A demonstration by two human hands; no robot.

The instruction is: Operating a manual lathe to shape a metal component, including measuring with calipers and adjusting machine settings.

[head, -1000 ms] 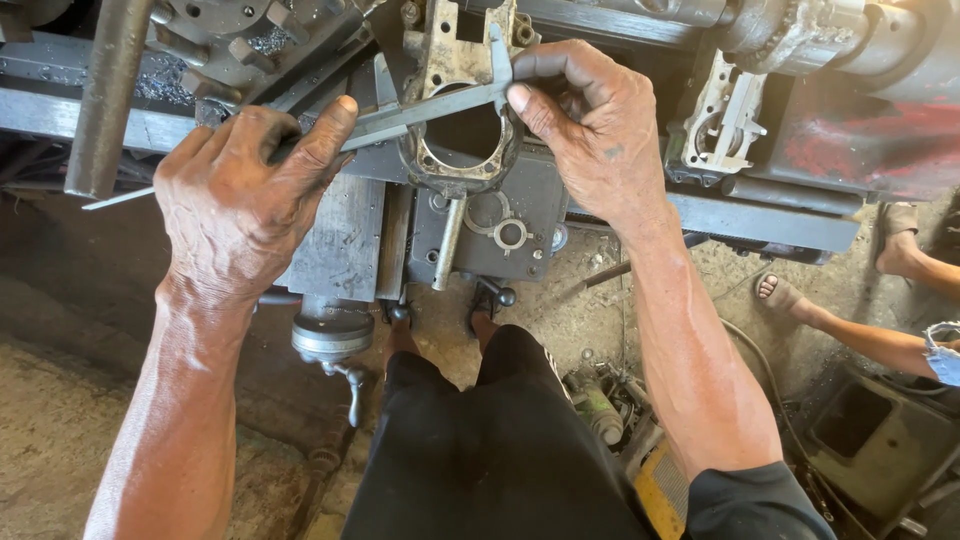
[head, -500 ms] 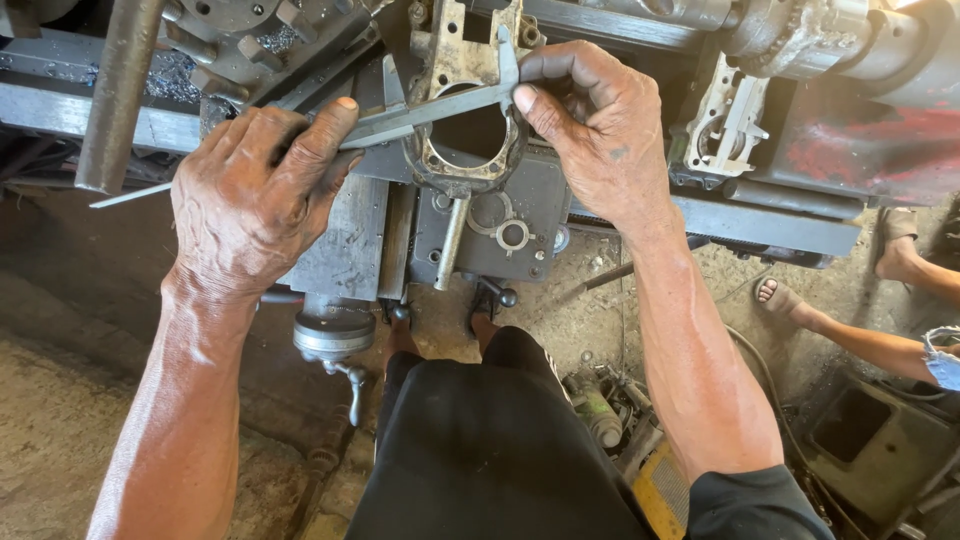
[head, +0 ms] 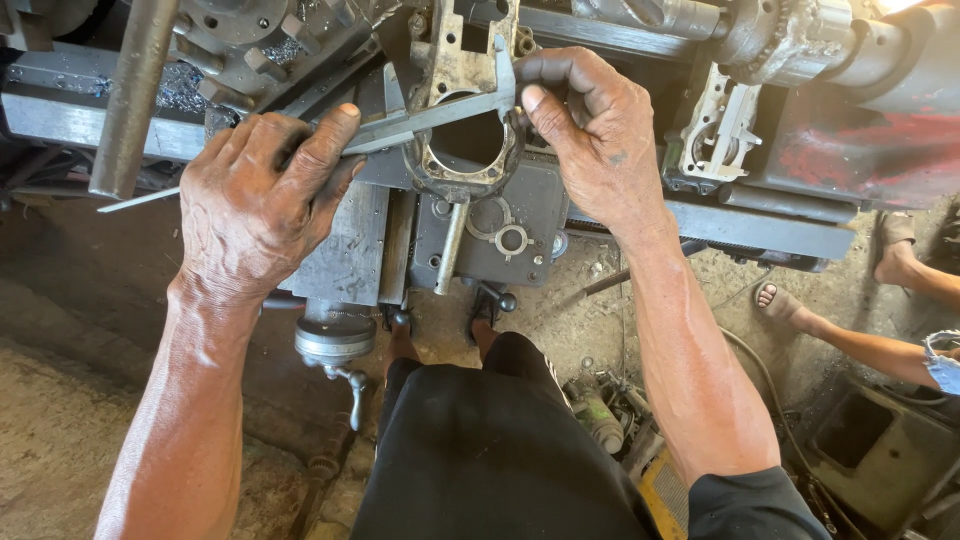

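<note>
**Caliper on the bore, reading step**

Nearest me were my own legs in black trousers (head: 490, 450), standing at the lathe apron (head: 490, 225) with its handwheel (head: 335, 340) just below my left wrist. A second person's bare feet (head: 780, 300) and legs lay on the ground off to my right, well apart from my arms.

My left hand (head: 255, 200) was clenched around the beam of the caliper (head: 420, 120), thumb pressed along its upper edge. My right hand (head: 590, 125) pinched the jaw end, fingertips closed on it at the rim of the casting (head: 465, 100). The caliper lay tilted across the casting's round bore (head: 470, 140), its thin depth rod poking out left past my left hand.

I judged this the measuring step: jaws set against the bore, not yet read. The next move would call for a light thumb slide and holding the beam square across the widest chord.

Room was tight. The casting's ragged edges sat touching my right fingers; a steel bar (head: 130, 90) stood just left of my left hand, and the chuck (head: 250, 30) with its swarf was near behind. Farther back the tailstock (head: 800, 40) closed off the right. Open room lay only toward me.
</note>
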